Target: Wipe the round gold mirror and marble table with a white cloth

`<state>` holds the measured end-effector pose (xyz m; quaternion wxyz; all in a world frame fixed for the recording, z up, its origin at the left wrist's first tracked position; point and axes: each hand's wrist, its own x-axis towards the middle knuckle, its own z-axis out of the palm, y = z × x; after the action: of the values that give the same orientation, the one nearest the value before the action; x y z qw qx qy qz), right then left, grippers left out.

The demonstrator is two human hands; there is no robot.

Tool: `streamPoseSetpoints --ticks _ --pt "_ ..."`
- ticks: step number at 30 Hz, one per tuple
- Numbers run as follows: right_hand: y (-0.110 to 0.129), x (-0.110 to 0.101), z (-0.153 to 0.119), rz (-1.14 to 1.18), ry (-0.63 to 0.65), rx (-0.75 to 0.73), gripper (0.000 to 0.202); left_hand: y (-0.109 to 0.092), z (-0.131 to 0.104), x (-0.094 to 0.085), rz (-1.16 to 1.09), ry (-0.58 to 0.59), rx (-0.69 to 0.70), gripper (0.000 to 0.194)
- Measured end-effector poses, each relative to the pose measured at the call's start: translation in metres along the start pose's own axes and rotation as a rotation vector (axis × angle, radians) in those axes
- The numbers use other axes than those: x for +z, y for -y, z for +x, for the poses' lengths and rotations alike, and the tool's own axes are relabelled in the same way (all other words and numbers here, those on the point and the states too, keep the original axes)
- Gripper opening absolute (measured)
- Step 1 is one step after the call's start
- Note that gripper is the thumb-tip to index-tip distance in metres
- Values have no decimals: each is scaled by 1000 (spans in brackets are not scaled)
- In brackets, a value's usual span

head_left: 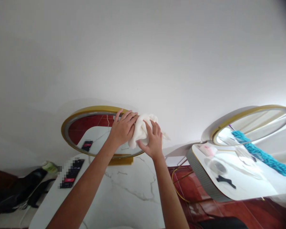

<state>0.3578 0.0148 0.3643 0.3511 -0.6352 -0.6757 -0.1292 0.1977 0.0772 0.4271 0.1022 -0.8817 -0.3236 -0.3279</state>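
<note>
A gold-framed oval mirror stands on a white marble-patterned table against the wall. At its upper right edge is a bunched white cloth. My right hand is closed over the cloth, fingers curled on its front. My left hand lies on the mirror's frame and glass just left of the cloth, its fingers stretched out and the fingertips over the top rim. Part of the glass is hidden behind both hands and the cloth.
A phone lies at the table's left side. Dark bags are at the far left. On the right, a second white table holds another oval mirror, a pink-and-white packet and a black item. Red tiles cover the floor.
</note>
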Motion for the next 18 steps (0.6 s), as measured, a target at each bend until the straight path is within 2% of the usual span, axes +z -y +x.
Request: streamPoseSetpoints --ticks 5,9,18 --pt "-3 16 5 -11 -77 81 63 -2 1 5 -8 -22 -36 37" --pt "-17 32 1 20 -120 86 54 -3 2 9 -16 -40 -57 36" --pt "-63 72 -44 191 -227 164 52 -2 3 14 -48 -70 -75 38"
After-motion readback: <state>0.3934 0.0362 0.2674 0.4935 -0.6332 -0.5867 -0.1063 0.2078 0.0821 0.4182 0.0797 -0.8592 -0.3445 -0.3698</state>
